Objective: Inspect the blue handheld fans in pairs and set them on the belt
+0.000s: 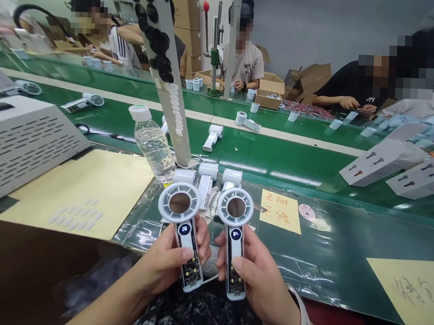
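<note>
My left hand [169, 261] grips the handle of a white hand-held fan unit [181, 221] with a round ring head; its small screen shows 20 and the lower circuit board is bare. My right hand [255, 272] grips a second, like fan unit [235, 221] whose screen shows 84. Both units stand upright side by side over the near table edge. Just behind them lie three more white fan bodies [208, 174].
A water bottle [153, 143] leans beside a grey metal post [170, 84]. A white vented box [23, 144] sits left, over a yellow sheet [86, 195] with small white pads. A yellow note [280, 211] lies to the right. Behind, fan parts ride a green conveyor [275, 155], with people seated beyond.
</note>
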`<state>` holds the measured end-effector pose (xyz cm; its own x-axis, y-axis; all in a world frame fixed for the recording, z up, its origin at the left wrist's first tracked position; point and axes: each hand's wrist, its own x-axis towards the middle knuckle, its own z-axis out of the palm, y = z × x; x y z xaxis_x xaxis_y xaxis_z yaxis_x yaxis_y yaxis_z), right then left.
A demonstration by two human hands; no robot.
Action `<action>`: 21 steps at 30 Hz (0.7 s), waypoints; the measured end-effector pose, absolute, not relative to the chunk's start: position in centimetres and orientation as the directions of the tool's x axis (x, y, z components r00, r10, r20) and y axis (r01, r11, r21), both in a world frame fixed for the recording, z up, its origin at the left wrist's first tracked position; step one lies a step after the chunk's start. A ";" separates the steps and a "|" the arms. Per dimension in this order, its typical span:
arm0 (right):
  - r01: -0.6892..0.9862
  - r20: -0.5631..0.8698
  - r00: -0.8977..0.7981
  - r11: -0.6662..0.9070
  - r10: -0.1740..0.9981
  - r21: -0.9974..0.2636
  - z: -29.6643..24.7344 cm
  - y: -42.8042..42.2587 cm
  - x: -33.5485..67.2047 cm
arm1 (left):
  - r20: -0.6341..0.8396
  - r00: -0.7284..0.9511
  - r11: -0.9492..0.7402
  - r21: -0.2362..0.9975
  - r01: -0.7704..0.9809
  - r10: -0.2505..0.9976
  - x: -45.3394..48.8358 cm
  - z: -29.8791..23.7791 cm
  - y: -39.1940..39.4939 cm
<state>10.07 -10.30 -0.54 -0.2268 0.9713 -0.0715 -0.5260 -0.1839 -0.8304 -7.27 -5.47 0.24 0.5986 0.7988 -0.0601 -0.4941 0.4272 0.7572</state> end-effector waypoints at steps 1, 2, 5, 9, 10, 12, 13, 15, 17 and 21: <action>-0.537 -0.079 -0.216 -0.186 0.973 -0.823 -0.7 -10.3 10.0 | -0.064 0.593 0.430 0.750 -0.502 0.803 -7.2 0.2 -5.4; -0.547 -0.086 -0.197 -0.182 0.977 -0.817 -0.9 -10.3 9.9 | -0.068 0.581 0.430 0.744 -0.512 0.811 -7.1 0.2 -5.4; -0.549 -0.091 -0.131 -0.149 0.987 -0.823 -1.4 -10.3 9.7 | -0.081 0.519 0.400 0.741 -0.539 0.851 -6.9 0.0 -5.2; -0.536 -0.075 -0.192 -0.169 0.979 -0.827 -1.6 -10.2 9.7 | -0.065 0.538 0.398 0.748 -0.532 0.841 -7.0 -0.3 -5.4; -0.538 -0.072 -0.188 -0.164 0.979 -0.827 -1.5 -10.1 9.8 | -0.058 0.557 0.401 0.755 -0.518 0.829 -7.1 -0.3 -5.4; -0.543 -0.078 -0.151 -0.149 0.985 -0.827 -1.4 -10.1 9.8 | -0.056 0.575 0.397 0.777 -0.488 0.816 -7.2 -0.3 -5.5; -0.549 -0.087 -0.139 -0.150 0.987 -0.822 -1.3 -10.1 9.8 | -0.061 0.571 0.389 0.790 -0.474 0.819 -7.3 -0.2 -5.5; -0.560 -0.104 -0.152 -0.173 0.983 -0.810 -1.2 -10.0 9.9 | -0.091 0.557 0.386 0.810 -0.441 0.826 -7.4 0.1 -5.4; -0.564 -0.111 -0.160 -0.183 0.981 -0.805 -1.1 -10.0 10.0 | -0.135 0.527 0.395 0.817 -0.420 0.839 -7.5 0.3 -5.2; -0.568 -0.141 -0.120 -0.185 0.983 -0.802 -0.8 -9.8 10.2 | -0.178 0.440 0.385 0.810 -0.443 0.880 -7.7 0.5 -5.0</action>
<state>10.23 -9.77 -0.84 -0.1198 0.9827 -0.1414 -0.5679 -0.1846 -0.8021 -7.74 -4.98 0.50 0.4397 0.8803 -0.1784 -0.4428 0.3853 0.8096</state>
